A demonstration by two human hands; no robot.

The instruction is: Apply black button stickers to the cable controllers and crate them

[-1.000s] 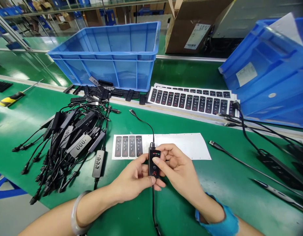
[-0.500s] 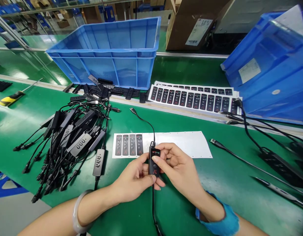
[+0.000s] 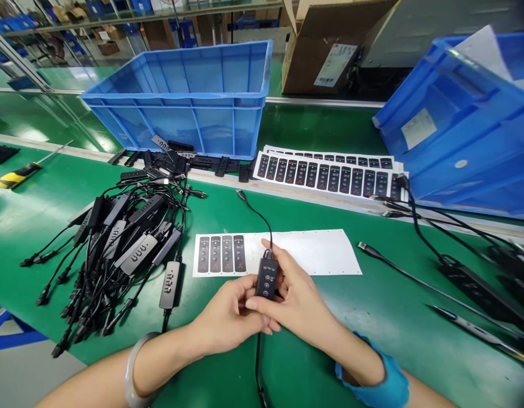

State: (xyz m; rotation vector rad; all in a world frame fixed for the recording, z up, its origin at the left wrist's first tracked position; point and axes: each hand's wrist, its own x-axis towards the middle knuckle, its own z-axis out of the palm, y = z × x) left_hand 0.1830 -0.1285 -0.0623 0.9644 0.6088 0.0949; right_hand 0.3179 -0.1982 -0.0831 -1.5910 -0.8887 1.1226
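Observation:
Between my two hands is a small black cable controller (image 3: 266, 276) with a printed label on its face and a cord leaving each end. My left hand (image 3: 233, 309) grips its left side and lower end. My right hand (image 3: 295, 294) is closed around the right side, its thumb lying across the lower part of the label. Just behind lies a white label sheet (image 3: 313, 252) with several black labels (image 3: 222, 253) at its left end and bare backing elsewhere. A controller without a label (image 3: 169, 285) rests left of my hands.
A tangled pile of corded controllers (image 3: 121, 243) covers the left side. Behind stand a blue bin (image 3: 172, 122), loose black covers (image 3: 172, 158) and more label sheets (image 3: 325, 177). A tilted blue bin (image 3: 453, 124), cabled controllers (image 3: 474, 286) and a pen-like tool (image 3: 478, 331) are at right. A screwdriver (image 3: 19, 174) lies far left.
My right thumb has slid from the upper label down to its lower end, and my right fingers now reach up behind the controller. The controller remains held in both hands.

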